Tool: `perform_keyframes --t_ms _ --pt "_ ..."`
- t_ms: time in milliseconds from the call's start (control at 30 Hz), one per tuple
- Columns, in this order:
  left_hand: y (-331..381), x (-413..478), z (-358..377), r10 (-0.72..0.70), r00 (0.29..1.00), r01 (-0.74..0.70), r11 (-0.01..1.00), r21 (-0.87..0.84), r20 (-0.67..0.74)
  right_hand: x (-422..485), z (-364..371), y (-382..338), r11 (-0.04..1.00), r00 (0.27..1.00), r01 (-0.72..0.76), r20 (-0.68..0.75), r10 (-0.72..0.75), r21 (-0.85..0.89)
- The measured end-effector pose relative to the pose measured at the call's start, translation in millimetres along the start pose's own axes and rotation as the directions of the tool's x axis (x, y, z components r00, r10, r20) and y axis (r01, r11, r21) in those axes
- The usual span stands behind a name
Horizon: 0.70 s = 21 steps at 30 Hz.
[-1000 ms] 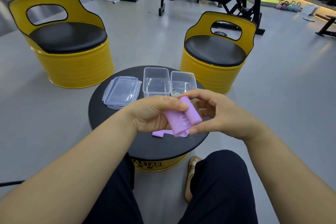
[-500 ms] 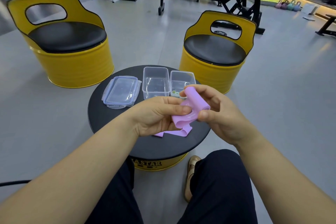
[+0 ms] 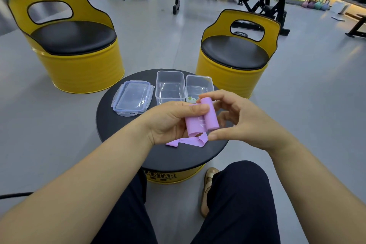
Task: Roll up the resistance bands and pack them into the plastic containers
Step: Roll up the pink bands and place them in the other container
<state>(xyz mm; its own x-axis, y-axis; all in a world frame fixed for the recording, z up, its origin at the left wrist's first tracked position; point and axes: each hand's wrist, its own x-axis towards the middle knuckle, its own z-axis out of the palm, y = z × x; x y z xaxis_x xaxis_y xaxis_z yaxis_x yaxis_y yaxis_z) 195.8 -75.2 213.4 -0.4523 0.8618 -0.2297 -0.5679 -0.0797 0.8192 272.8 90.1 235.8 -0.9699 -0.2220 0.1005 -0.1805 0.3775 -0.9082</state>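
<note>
Here, a round black-topped drum table (image 3: 112,125) at mid-frame bears a clear rectangular plastic container (image 3: 170,85), a smaller clear container (image 3: 199,87) just right of it, and a blue-rimmed clear lid (image 3: 132,97) (lying flat) at left. Below these, the left hand (image 3: 168,123) grips and the right hand (image 3: 249,123) pinches a half-rolled lilac resistance band (image 3: 210,117), its tail on the tabletop.

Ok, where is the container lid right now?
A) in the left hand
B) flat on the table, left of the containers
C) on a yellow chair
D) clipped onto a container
B: the lid lies flat on the table beside the nearest open container; the left hand and right hand hold only the pink band.
</note>
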Motion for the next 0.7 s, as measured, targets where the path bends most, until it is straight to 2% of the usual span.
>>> perform_keyframes --t_ms 267,400,700 --pt "5.7 -2.3 1.0 -0.036 0.999 0.037 0.997 0.06 -0.014 1.8 -3.8 1.1 0.981 0.994 0.103 -0.002 -0.105 -0.166" --pt "3.0 -0.9 -1.3 -0.029 0.999 0.032 0.992 0.121 -0.031 2.1 -2.9 1.7 0.987 0.997 0.072 0.001 -0.073 -0.145" --pt "1.6 -0.7 -0.5 -0.038 0.998 0.043 0.992 0.115 -0.047 0.1 -8.0 1.1 0.968 0.997 0.082 0.026 -0.078 -0.236"
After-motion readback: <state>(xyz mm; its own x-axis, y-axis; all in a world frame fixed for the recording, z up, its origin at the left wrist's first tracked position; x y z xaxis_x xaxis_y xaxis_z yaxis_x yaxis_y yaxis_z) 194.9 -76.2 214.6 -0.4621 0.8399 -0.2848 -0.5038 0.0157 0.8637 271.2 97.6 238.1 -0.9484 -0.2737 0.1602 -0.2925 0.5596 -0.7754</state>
